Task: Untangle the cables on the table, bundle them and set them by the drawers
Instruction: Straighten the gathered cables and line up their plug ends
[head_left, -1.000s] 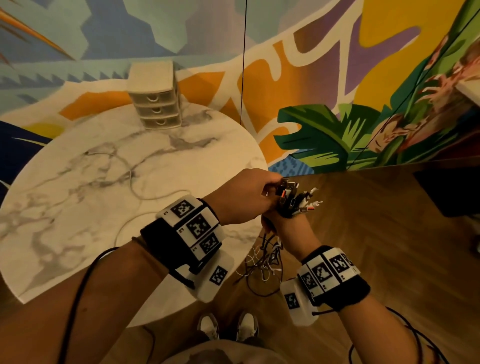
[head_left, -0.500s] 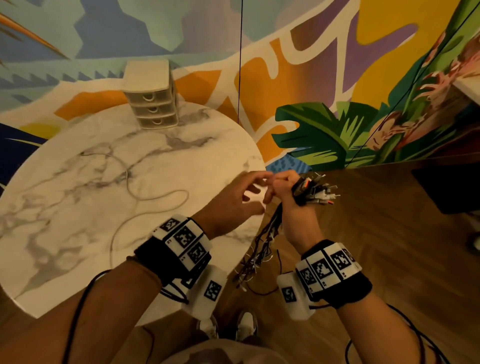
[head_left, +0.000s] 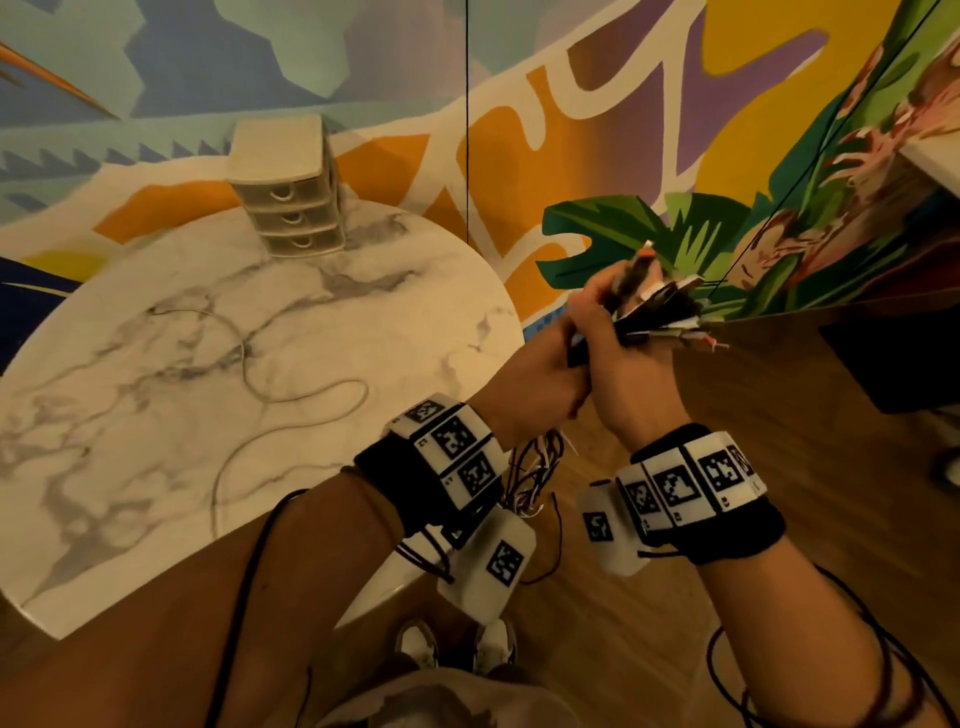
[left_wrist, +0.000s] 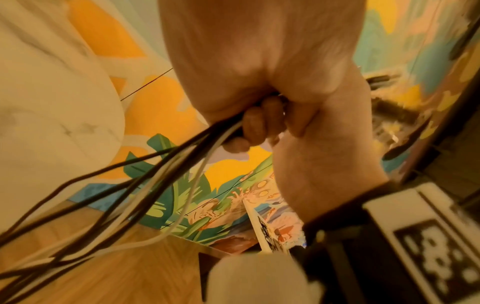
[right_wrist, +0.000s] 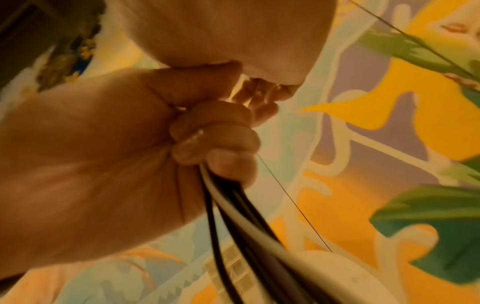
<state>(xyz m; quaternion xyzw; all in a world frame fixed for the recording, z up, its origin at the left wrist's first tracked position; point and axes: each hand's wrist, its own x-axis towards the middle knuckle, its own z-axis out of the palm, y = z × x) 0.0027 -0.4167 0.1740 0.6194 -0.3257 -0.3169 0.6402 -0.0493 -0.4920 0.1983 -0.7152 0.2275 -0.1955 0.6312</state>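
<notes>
Now both hands, left hand (head_left: 540, 379) and right hand (head_left: 631, 384), clamp their fingers on the cables (head_left: 660, 312), bundling; next, gather the loose cable (head_left: 291, 400) mid-surface.

Painted mural (head_left: 597, 130) covering the wall, in blocks of orange, purple, yellow and pale blue, with large green leaves (head_left: 613, 228) low down at its right. A thin dark line (head_left: 466, 119) runs straight down the mural, left of the leaves. Herringbone wooden floor (head_left: 753, 415) meets the mural's lower edge. A dark block (head_left: 898, 364) stands on the floor below the mural's right end. A pair of white shoes (head_left: 457, 649) rests on the floor, well below the mural.
</notes>
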